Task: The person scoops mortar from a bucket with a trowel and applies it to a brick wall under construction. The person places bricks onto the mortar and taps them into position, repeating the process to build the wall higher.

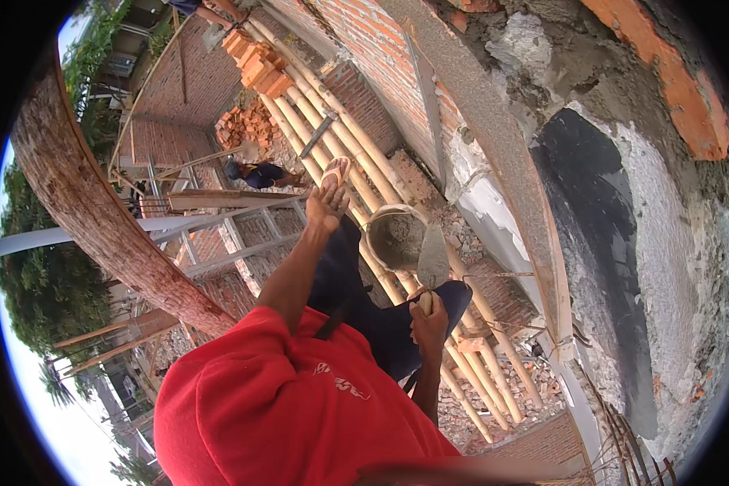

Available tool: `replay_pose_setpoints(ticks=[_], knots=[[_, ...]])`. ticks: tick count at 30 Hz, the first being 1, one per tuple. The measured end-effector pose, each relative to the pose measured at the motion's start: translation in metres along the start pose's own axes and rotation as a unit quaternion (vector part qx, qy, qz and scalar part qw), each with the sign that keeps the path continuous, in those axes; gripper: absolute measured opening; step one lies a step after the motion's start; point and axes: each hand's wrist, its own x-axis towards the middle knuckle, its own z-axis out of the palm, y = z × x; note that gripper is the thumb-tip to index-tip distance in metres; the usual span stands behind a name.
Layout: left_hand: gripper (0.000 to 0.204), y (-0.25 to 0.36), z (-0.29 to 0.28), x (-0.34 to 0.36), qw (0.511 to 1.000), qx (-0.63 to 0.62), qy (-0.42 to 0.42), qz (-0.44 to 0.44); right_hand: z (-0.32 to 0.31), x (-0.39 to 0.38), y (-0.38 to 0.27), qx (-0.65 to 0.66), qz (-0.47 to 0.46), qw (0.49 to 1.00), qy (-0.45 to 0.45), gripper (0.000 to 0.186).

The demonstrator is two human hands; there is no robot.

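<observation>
Red cloth fills the lower middle of the frame: a shirt [300, 405] with a small white print, worn above dark trousers [340, 271]. The two hands are apart. Near the centre, the right hand [429, 317] is closed around the handle of a trowel [433, 257], its grey blade pointing toward the top of the frame. The blade overlaps the right edge of a bucket [393, 208] with grey mortar [398, 235] inside; whether they touch, I cannot tell. Left of the bucket and higher up, the left hand [326, 209] is empty, fingers loosely extended beside a foot in a flip-flop [336, 168].

Long bamboo poles [364, 154] slant from the upper middle to the lower right, under the bucket. Orange bricks [259, 65] are stacked on them near the top, and a loose brick heap [247, 128] lies below. A co-worker [263, 174] in dark clothes shows small at upper left, above a ladder [251, 235]. At far left, a thick wooden post [97, 178] curves down. Rough plaster with a dark patch [591, 211] covers the wall [672, 267] at right.
</observation>
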Motion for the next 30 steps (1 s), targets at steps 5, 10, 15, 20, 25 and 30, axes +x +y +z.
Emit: replay_pose_setpoints(ticks=[5,10,15,20,25,30], knots=[[0.064,-0.001,0.013,0.123,0.994,-0.053,-0.085,0.047,0.029,0.081,0.025,-0.159,-0.07,0.984,0.042,0.054],[0.058,-0.001,0.032,0.204,0.99,-0.053,-0.098,0.081,0.048,0.15,0.055,-0.333,-0.053,0.941,0.018,0.059],[0.059,0.015,0.054,0.268,0.979,-0.056,-0.174,0.089,0.08,0.224,0.082,-0.461,0.059,0.886,-0.015,0.04],[0.053,0.027,0.08,0.312,0.976,-0.143,-0.148,0.074,0.113,0.279,0.103,-0.566,-0.017,0.824,0.034,0.042],[0.06,0.034,0.124,0.325,0.968,-0.083,-0.237,0.023,0.125,0.319,0.108,-0.588,0.009,0.808,0.041,0.024],[0.067,0.04,0.157,0.325,0.952,-0.03,-0.302,-0.031,0.116,0.333,0.109,-0.636,-0.048,0.77,0.039,0.019]])
